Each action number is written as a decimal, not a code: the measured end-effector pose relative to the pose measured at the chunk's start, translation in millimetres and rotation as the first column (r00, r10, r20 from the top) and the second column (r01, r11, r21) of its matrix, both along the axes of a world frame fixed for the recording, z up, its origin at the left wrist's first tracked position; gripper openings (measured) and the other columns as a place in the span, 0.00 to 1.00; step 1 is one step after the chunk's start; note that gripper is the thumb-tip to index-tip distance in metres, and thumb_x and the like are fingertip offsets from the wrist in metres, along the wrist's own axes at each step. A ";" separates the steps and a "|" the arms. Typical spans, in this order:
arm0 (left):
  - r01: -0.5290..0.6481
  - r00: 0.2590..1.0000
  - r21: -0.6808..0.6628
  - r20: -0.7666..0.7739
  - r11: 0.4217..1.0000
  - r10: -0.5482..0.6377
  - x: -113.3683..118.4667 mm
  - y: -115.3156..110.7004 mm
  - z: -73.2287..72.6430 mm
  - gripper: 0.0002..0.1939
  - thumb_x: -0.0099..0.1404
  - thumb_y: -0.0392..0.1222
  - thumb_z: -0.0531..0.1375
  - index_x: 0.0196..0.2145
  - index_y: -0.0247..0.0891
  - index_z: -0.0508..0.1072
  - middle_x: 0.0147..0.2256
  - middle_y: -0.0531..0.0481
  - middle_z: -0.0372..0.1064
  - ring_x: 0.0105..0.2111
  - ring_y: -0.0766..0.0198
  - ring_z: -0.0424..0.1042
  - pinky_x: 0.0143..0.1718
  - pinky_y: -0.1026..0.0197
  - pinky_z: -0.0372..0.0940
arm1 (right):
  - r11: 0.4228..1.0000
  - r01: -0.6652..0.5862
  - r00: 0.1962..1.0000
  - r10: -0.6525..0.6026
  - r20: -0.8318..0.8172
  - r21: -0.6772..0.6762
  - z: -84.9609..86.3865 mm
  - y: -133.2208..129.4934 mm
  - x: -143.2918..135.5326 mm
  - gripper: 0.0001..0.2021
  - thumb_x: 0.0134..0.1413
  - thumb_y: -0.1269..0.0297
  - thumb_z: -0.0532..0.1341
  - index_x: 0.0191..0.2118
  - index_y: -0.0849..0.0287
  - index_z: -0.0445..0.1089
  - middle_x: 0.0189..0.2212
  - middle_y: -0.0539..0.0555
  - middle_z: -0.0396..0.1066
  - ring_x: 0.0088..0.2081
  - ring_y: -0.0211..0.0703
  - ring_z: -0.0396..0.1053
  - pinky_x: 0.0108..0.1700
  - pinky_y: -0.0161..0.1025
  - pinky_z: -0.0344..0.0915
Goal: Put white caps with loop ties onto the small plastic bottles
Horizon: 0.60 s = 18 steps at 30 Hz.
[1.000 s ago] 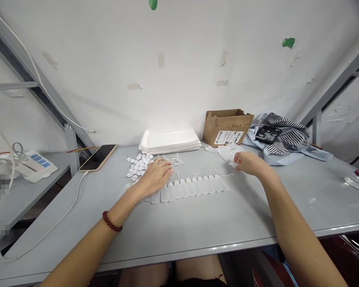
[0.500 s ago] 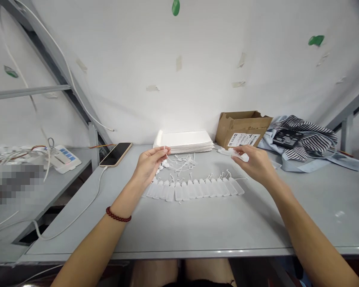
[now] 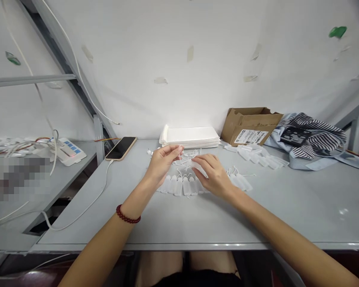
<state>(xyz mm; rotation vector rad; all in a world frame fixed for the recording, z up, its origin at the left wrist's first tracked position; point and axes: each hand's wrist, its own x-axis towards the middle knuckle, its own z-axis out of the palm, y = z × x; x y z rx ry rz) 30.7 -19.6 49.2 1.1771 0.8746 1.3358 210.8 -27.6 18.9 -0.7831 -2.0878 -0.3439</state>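
My left hand (image 3: 164, 163), with a dark red bracelet on the wrist, pinches a thin white cord above the table's middle. Close to its right, my right hand (image 3: 213, 175) holds a small translucent plastic piece (image 3: 194, 164) between thumb and fingers. Below both hands lies a row of translucent plastic tags (image 3: 187, 186) with white cords, partly hidden by my right hand. Loose white cords (image 3: 185, 155) lie behind the hands. More translucent pieces without visible cords (image 3: 261, 155) are spread at the right, in front of the cardboard box.
A white paper stack (image 3: 191, 136) stands against the wall beside a cardboard box (image 3: 251, 125). Striped cloth (image 3: 317, 131) lies at the right. At the left are a charging phone (image 3: 121, 148), its cable (image 3: 86, 213) and a power strip (image 3: 67, 151).
My right hand has moved left from the pieces near the box, carrying a translucent piece close to my left hand. The view has shifted slightly.
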 end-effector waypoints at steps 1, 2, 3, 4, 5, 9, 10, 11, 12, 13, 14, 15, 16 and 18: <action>0.005 1.000 0.006 -0.011 1.000 -0.005 0.8 -1.8 0.5 0.09 0.55 0.44 0.67 0.31 0.35 0.78 0.32 0.50 0.71 0.32 0.67 0.67 0.41 0.61 0.63 | 1.000 -0.013 1.000 0.013 -0.018 -0.013 -4.4 -3.3 -1.0 0.11 0.57 0.74 0.56 0.46 0.61 0.66 0.37 0.61 0.73 0.39 0.49 0.70 0.39 0.46 0.66; 0.008 1.000 0.012 -0.019 1.000 -0.008 1.6 -3.6 1.5 0.09 0.55 0.44 0.66 0.31 0.35 0.78 0.31 0.51 0.70 0.31 0.68 0.66 0.41 0.61 0.62 | 0.999 -0.023 0.999 0.022 -0.044 -0.037 -7.0 -6.3 -1.4 0.11 0.57 0.73 0.57 0.46 0.61 0.66 0.37 0.61 0.72 0.39 0.49 0.70 0.40 0.46 0.66; 0.011 1.000 0.017 -0.025 1.000 -0.010 2.3 -5.3 2.6 0.09 0.55 0.44 0.66 0.30 0.35 0.78 0.30 0.52 0.70 0.31 0.68 0.66 0.42 0.61 0.62 | 0.998 -0.028 0.997 0.023 -0.079 -0.063 -7.9 -8.9 -1.5 0.11 0.57 0.73 0.57 0.46 0.60 0.66 0.38 0.61 0.72 0.40 0.49 0.70 0.40 0.46 0.66; 0.016 0.999 0.022 -0.031 1.000 -0.015 3.0 -6.8 3.6 0.09 0.55 0.44 0.66 0.30 0.35 0.78 0.29 0.52 0.69 0.31 0.68 0.65 0.43 0.61 0.61 | 0.996 -0.028 0.993 0.017 -0.115 -0.089 -7.4 -10.8 -1.4 0.11 0.57 0.72 0.57 0.47 0.60 0.66 0.39 0.61 0.72 0.41 0.49 0.70 0.41 0.46 0.67; 0.025 0.999 0.027 -0.037 0.999 -0.024 3.7 -7.9 4.3 0.08 0.55 0.44 0.66 0.29 0.35 0.78 0.29 0.52 0.69 0.31 0.67 0.65 0.43 0.61 0.61 | 0.994 -0.024 0.989 0.008 -0.145 -0.110 -6.0 -12.2 -1.3 0.11 0.57 0.71 0.57 0.47 0.58 0.66 0.39 0.61 0.72 0.41 0.49 0.70 0.41 0.46 0.67; 0.092 0.995 0.039 -0.045 0.995 -0.090 5.9 -9.2 2.6 0.08 0.55 0.43 0.66 0.29 0.35 0.78 0.28 0.51 0.70 0.32 0.66 0.66 0.43 0.60 0.61 | 0.989 -0.007 0.984 -0.020 -0.178 -0.148 -1.0 -13.2 -0.7 0.12 0.57 0.69 0.57 0.47 0.54 0.66 0.40 0.59 0.72 0.42 0.50 0.70 0.42 0.48 0.67; 0.115 0.993 0.027 -0.032 0.993 -0.114 6.2 -8.9 1.3 0.07 0.55 0.42 0.66 0.29 0.34 0.78 0.28 0.51 0.70 0.32 0.66 0.66 0.43 0.59 0.61 | 0.989 -0.004 0.984 -0.023 -0.176 -0.151 -0.7 -13.0 -0.2 0.12 0.57 0.69 0.57 0.47 0.54 0.66 0.40 0.59 0.73 0.42 0.50 0.70 0.43 0.48 0.68; 0.134 0.991 0.011 -0.014 0.991 -0.134 6.4 -8.6 0.0 0.07 0.55 0.41 0.66 0.29 0.34 0.78 0.28 0.50 0.71 0.32 0.66 0.67 0.43 0.59 0.62 | 0.988 -0.002 0.984 -0.026 -0.177 -0.154 -0.7 -12.8 0.4 0.11 0.57 0.69 0.57 0.47 0.54 0.66 0.40 0.59 0.73 0.42 0.50 0.71 0.43 0.48 0.68; 0.150 0.989 -0.008 0.009 0.989 -0.150 6.5 -8.2 -1.3 0.07 0.55 0.41 0.66 0.29 0.34 0.78 0.29 0.50 0.71 0.32 0.66 0.67 0.43 0.59 0.62 | 0.988 0.002 0.983 -0.030 -0.181 -0.157 -0.9 -12.7 1.1 0.11 0.57 0.69 0.57 0.46 0.55 0.67 0.40 0.59 0.73 0.43 0.50 0.71 0.43 0.48 0.68; 0.159 0.987 -0.030 0.030 0.987 -0.158 6.4 -7.9 -2.6 0.07 0.55 0.41 0.67 0.29 0.34 0.78 0.29 0.50 0.72 0.32 0.66 0.68 0.43 0.59 0.62 | 0.987 0.009 0.981 -0.039 -0.188 -0.161 -1.0 -12.5 1.9 0.11 0.57 0.69 0.57 0.46 0.55 0.67 0.40 0.59 0.73 0.43 0.50 0.71 0.43 0.48 0.68; 0.164 0.986 -0.052 0.045 0.985 -0.161 6.3 -7.6 -3.8 0.07 0.55 0.41 0.67 0.29 0.34 0.78 0.29 0.50 0.72 0.32 0.67 0.68 0.44 0.58 0.63 | 0.986 0.018 0.980 -0.050 -0.193 -0.163 -1.0 -12.4 2.6 0.10 0.57 0.68 0.57 0.46 0.55 0.67 0.40 0.59 0.73 0.43 0.50 0.71 0.43 0.48 0.68; 0.167 0.985 -0.075 0.051 0.983 -0.163 6.2 -7.3 -4.8 0.07 0.55 0.42 0.67 0.30 0.34 0.78 0.30 0.50 0.72 0.31 0.67 0.68 0.44 0.58 0.63 | 0.986 0.029 0.979 -0.060 -0.194 -0.162 -1.0 -12.2 3.3 0.10 0.58 0.68 0.57 0.45 0.55 0.67 0.39 0.59 0.73 0.43 0.50 0.71 0.43 0.47 0.68; 0.173 0.984 -0.096 0.050 0.980 -0.169 6.0 -7.0 -5.7 0.08 0.55 0.42 0.67 0.30 0.34 0.78 0.30 0.50 0.73 0.31 0.67 0.69 0.44 0.59 0.63 | 0.987 0.038 0.980 -0.068 -0.189 -0.154 -0.9 -11.8 3.8 0.10 0.58 0.68 0.57 0.45 0.55 0.67 0.39 0.59 0.74 0.43 0.50 0.71 0.43 0.47 0.69; 0.198 0.980 -0.131 0.043 0.971 -0.194 5.7 -6.5 -7.2 0.09 0.55 0.42 0.67 0.32 0.34 0.78 0.29 0.50 0.73 0.31 0.67 0.69 0.43 0.59 0.63 | 0.993 0.044 0.983 -0.062 -0.170 -0.111 -0.9 -10.6 4.3 0.10 0.57 0.69 0.57 0.45 0.56 0.67 0.38 0.59 0.74 0.42 0.49 0.72 0.42 0.46 0.69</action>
